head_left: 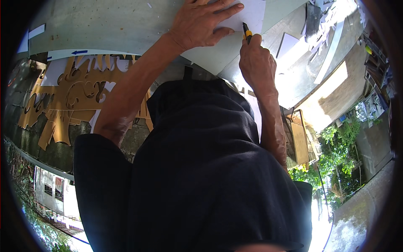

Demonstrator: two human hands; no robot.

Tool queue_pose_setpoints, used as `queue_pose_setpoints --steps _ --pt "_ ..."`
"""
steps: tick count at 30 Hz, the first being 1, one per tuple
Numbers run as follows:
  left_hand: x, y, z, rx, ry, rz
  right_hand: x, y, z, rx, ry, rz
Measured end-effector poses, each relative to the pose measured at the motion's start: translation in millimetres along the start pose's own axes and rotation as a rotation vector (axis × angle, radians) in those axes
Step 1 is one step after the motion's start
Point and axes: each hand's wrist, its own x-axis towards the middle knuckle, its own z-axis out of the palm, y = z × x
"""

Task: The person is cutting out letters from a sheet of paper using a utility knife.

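Note:
At the top of the head view, a white sheet [254, 13] lies on the pale grey tabletop [105, 26]. My left hand [200, 22] rests flat across the sheet's left part, fingers spread; the upper fingertips run out of the picture. A yellow and black utility knife [247, 32] is gripped in my right hand [257, 63], its fingers wrapped round the handle. The knife's tip points up at the sheet, just right of my left thumb. Whether the blade touches the sheet, I cannot tell.
Brown sheets [77, 94] with curved cut-outs sit left, below the table edge. White strips and scraps [331, 38] are heaped on the sunlit right side, near a small white piece [288, 44]. A wooden panel [299, 143] stands lower right, beside green plants [342, 147].

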Motion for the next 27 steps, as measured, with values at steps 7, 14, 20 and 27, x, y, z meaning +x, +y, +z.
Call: queue_pose_setpoints --steps 7,14,20,27 --pt "0 0 0 -0.029 0.018 0.002 -3 1 1 -0.003 0.02 -0.021" --pt "1 -1 1 -0.019 0.013 0.007 -5 4 3 0.013 0.02 -0.031" --pt "0 -2 1 -0.011 0.01 0.009 -9 6 7 -0.001 0.031 -0.031" --pt "2 2 -2 0.008 -0.012 -0.002 -17 9 11 -0.013 0.004 0.01"
